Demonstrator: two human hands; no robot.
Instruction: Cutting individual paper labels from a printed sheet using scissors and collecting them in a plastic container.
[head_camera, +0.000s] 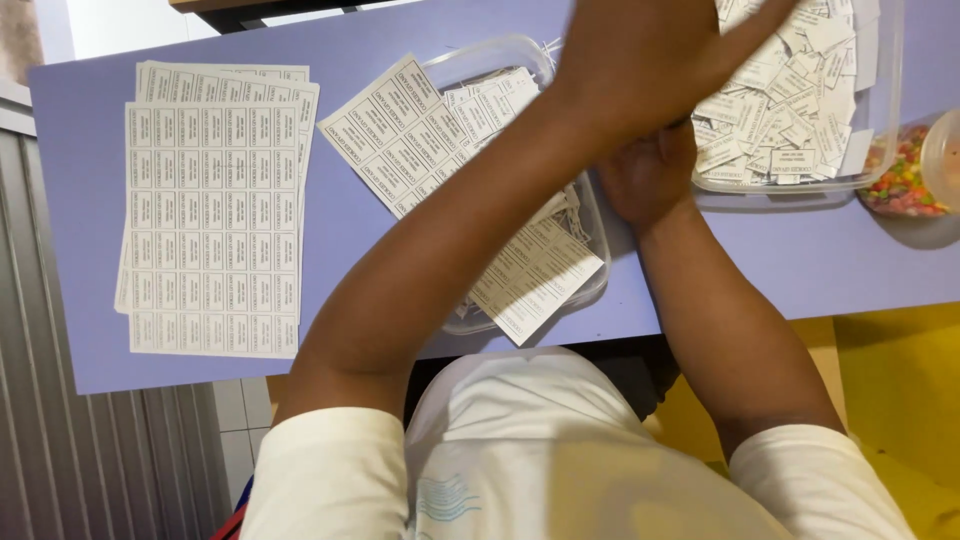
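Reaching: left hand (650, 55) crosses over right hand (648, 175), fingers spread, above clear tub (880, 150) of cut labels (790, 110).
Right hand: at tub's near edge; grip hidden, can't tell.
Step (guess): dropping or sorting cut labels.
Next: needs uncut sheet (400, 130) w/ strips.
Middle tub (590, 270): sheets, trimmings.
Bowl (900, 185): coloured sweets.
Surface (80, 200): sheet stack (215, 210).

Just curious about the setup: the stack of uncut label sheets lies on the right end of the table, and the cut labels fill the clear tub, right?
Not quite. The head view shows the stack of sheets on the left end of the table, not the right. The cut labels do fill the clear tub, which stands to the right.
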